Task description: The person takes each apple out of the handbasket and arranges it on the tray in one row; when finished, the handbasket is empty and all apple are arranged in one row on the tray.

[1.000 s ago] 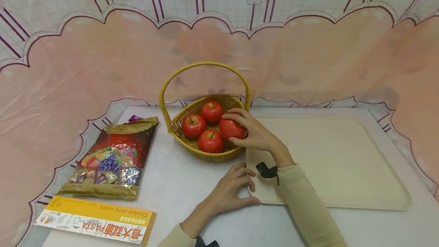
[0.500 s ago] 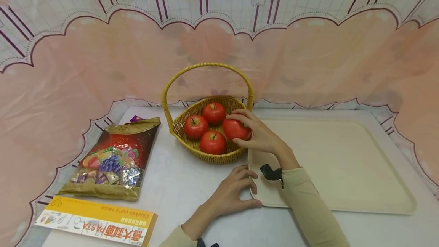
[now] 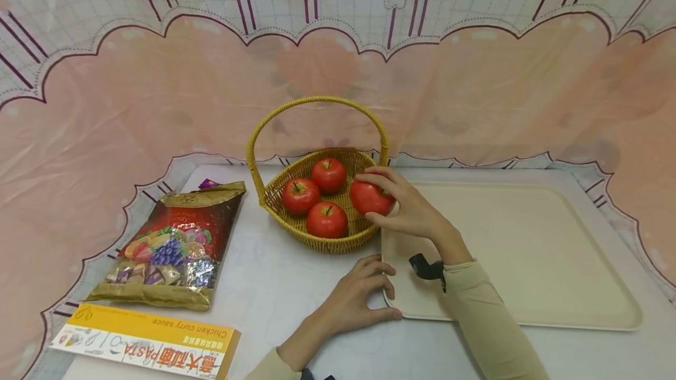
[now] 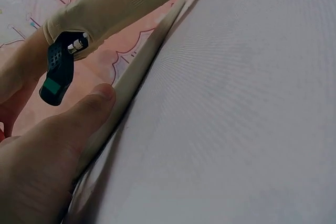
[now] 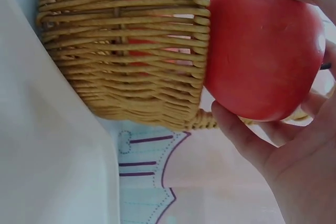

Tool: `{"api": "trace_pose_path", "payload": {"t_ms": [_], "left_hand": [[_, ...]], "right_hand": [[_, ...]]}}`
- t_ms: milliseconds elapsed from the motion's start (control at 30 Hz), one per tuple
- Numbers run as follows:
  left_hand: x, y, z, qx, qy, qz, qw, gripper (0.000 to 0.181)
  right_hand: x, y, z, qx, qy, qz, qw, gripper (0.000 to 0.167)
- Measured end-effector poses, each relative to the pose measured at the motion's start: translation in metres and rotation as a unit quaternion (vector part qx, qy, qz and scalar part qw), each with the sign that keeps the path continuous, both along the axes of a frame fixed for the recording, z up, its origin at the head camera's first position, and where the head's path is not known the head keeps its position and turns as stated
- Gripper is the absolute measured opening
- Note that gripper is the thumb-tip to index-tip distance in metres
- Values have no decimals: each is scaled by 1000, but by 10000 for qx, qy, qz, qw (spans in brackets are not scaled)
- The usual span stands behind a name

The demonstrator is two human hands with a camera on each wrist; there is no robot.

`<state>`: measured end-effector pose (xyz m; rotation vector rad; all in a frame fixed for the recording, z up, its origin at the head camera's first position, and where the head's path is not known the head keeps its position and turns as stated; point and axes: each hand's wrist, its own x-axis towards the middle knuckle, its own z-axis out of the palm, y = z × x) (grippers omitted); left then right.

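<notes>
One yellow-and-white pasta box (image 3: 145, 342), its "Chicken curry sauce" lettering upside down to me, lies flat at the near left of my head feed, on the white tabletop (image 3: 269, 315). To its right the left hand (image 3: 356, 295) grips the near left corner of a cream tray (image 3: 517, 251): fingers bent over the side rim, thumb at the corner, and my left wrist feed shows that thumb resting against the rim. The tray lies flat across the right side. Above it I have the beige right sleeve (image 3: 491, 315) with a black wrist device (image 3: 426, 267) at its cuff. Just past the box lies the glossy fruit candy bag (image 3: 174, 245), grapes printed on its front, a scrap of purple wrapper (image 3: 208, 183) showing behind its top

Farther up, the right hand (image 3: 409, 210) grips one red apple (image 3: 368, 195), fingers over the far side and thumb on the near side. I see that apple at the right-hand rim of the yellow wicker basket (image 3: 338, 245); on the right wrist feed it sits just past the woven edge, and I can't tell whether the two touch. Three more red apples (image 3: 327, 220) rest in the basket, stems up, beneath its tall arched handle (image 3: 317, 99). Behind everything hangs a peach cloth backdrop (image 3: 211, 92) with scalloped clouds, stars and hearts
</notes>
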<state>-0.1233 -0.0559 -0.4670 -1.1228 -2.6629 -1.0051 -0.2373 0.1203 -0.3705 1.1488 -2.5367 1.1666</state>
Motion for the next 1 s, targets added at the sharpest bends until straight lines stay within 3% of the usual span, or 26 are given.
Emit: {"api": "trace_pose_path", "payload": {"t_ms": [467,1000], "left_hand": [[-1,1,0,32,67,-71,9999,27],[-1,-1,1,-25,-175,15,9998,28]], "right_hand": [[1,13,4,-52,217,-115,9997,61],[-2,31,7,66,-161,-362,9992,61]]}}
